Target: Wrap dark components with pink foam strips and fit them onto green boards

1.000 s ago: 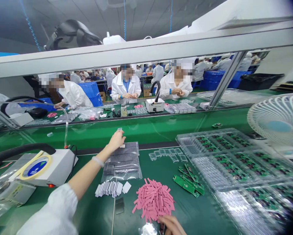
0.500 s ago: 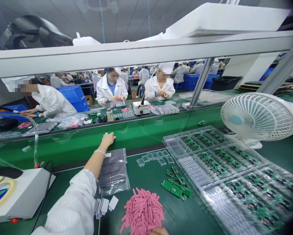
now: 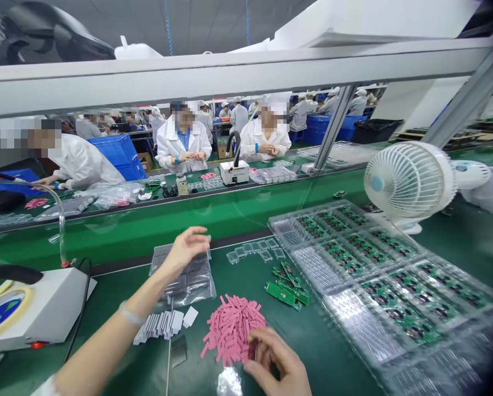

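My left hand reaches over the clear bag of grey strips, its fingers apart and nothing visible in them. Near the front edge of the view, my right hand pinches a small dark reddish rectangular piece between thumb and fingers. It is beside a heap of pink strips. Left of the heap are a row of small white pieces and a dark flat square. A shiny clear item lies below the heap. Loose green circuit boards and small clear frames sit behind it.
Clear trays with circuit boards cover the right side, a white fan behind them. A white machine stands at left. Beyond the green conveyor belt, co-workers in white coats work at another bench.
My left hand has drawn back from the belt, its fingers now spread. My right hand has come further into view with the dark piece. The view has tipped down and the fan head has turned.
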